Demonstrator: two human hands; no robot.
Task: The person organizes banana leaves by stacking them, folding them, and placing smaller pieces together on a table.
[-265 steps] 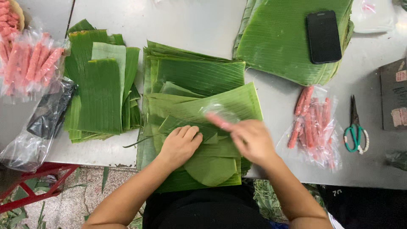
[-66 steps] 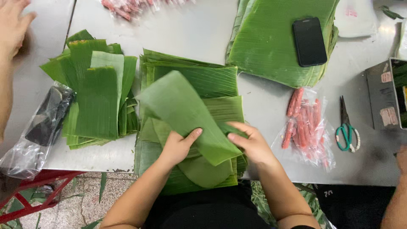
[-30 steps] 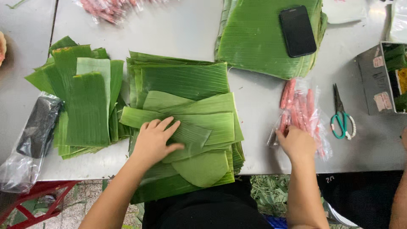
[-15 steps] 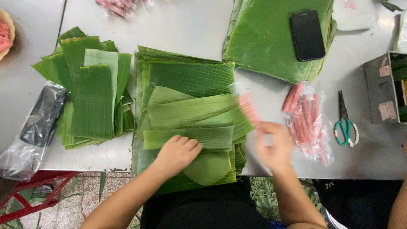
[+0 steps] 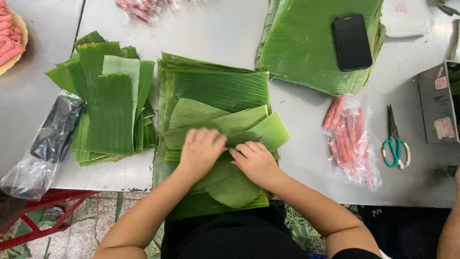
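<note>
My left hand (image 5: pixel 201 148) and my right hand (image 5: pixel 256 163) meet side by side on the middle stack of banana leaves (image 5: pixel 215 88), at the table's near edge. Their fingers curl over a fold in the pale green leaf strips (image 5: pixel 268 132) that lie across the stack. Whatever is inside the fold is hidden under my fingers. A clear bag of pink sausage sticks (image 5: pixel 350 144) lies to the right of my right hand.
A pile of narrow leaf strips (image 5: pixel 110 110) and a plastic bag with something dark (image 5: pixel 48 139) lie left. Far right are broad leaves (image 5: pixel 306 52) under a black phone (image 5: pixel 352 41), green-handled scissors (image 5: pixel 395 144) and a box (image 5: pixel 436 110). Another person's arm (image 5: pixel 450 230) shows bottom right.
My right hand reached to the sausage bag, carried a pink stick back to the stack, and now joins my left hand on the folded leaf strip. The stick is out of sight.
</note>
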